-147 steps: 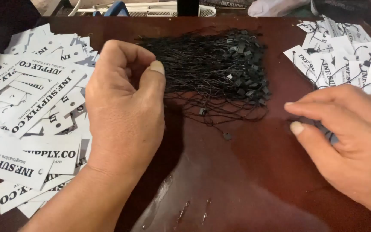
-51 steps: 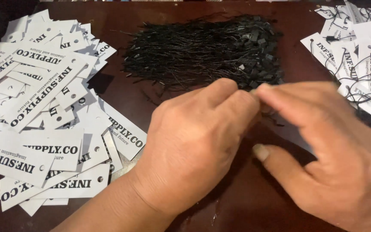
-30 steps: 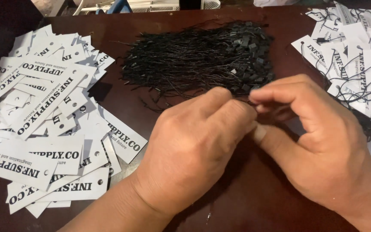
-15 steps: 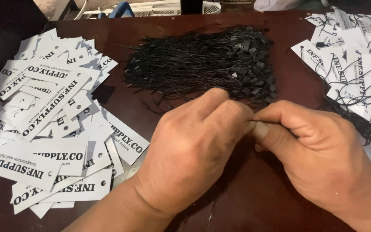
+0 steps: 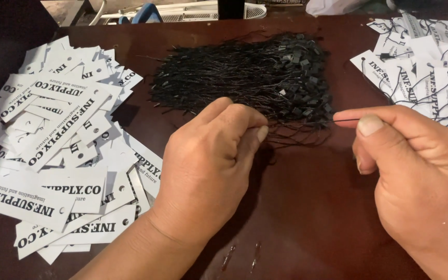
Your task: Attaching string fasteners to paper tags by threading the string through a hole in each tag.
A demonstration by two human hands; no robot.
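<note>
Left hand (image 5: pixel 208 166) clenched into a loose fist at the middle of the dark brown table (image 5: pixel 307 218), fingertips pinching 1 end of a thin black string (image 5: pixel 307 123). Right hand (image 5: pixel 421 176) to the right, thumb and forefinger nipped together on the other end of the same string, remaining fingers curled under. String pulled taut and level between the 2 hands, just in front of the pile of black strings (image 5: pixel 250 78), its near edge touching that pile. Pile spread across the upper middle of the table, small square black clasps clustered along its right side. White paper tags (image 5: pixel 58 155) with black print and punched holes heaped to the left of the left hand, overlapping one another. More white tags with strings already attached (image 5: pixel 421 72) lying at the upper right, behind the right hand. Blue object (image 5: pixel 146 13) and white wire rack (image 5: pixel 193 11) past the far edge of the table.
</note>
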